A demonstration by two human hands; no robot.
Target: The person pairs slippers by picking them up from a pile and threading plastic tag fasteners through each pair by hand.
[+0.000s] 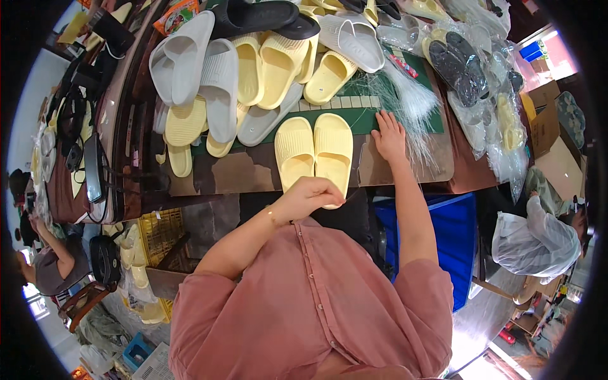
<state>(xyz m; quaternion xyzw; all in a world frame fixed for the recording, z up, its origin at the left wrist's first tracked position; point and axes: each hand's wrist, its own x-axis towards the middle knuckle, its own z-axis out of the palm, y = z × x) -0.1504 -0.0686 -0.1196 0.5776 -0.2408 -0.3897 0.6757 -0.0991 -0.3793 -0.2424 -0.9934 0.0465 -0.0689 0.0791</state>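
Observation:
A pair of pale yellow slide slippers (295, 140) lies side by side at the table's front edge, toes pointing away from me. My left hand (311, 195) is closed around their heel ends; its fingertips are partly hidden. To their right, my right hand (389, 135) rests with fingers spread on the green mat (361, 120), holding nothing. Close beside it fans out a bundle of thin clear plastic strands (411, 101). Just beyond the slippers, a row of small cream-coloured labels (352, 102) runs across the mat.
Loose yellow, grey and black slippers (278, 66) are heaped at the table's far left. Bagged slippers (465, 69) pile up on the right. Below the table stand a blue bin (443, 234) and a yellow crate (159, 234). Other people (60, 259) sit at both sides.

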